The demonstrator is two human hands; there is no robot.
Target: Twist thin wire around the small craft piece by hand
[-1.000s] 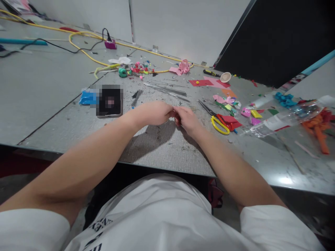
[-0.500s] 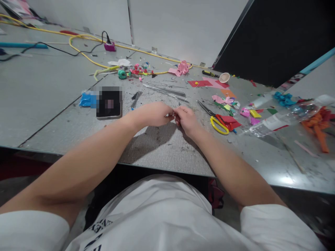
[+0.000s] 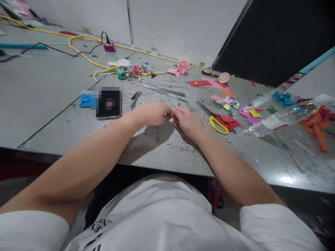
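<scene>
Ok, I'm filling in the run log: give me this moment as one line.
left hand: pinching small item, unclear | right hand: fingertips meeting left | scissors: on table, right of hands

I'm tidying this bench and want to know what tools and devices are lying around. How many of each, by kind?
Scissors: 1
Phone: 1
Screwdriver: 1
Plugged-in adapter: 1
Total: 4
Both hands pinch something tiny between their fingers; what it is cannot be told.
</scene>
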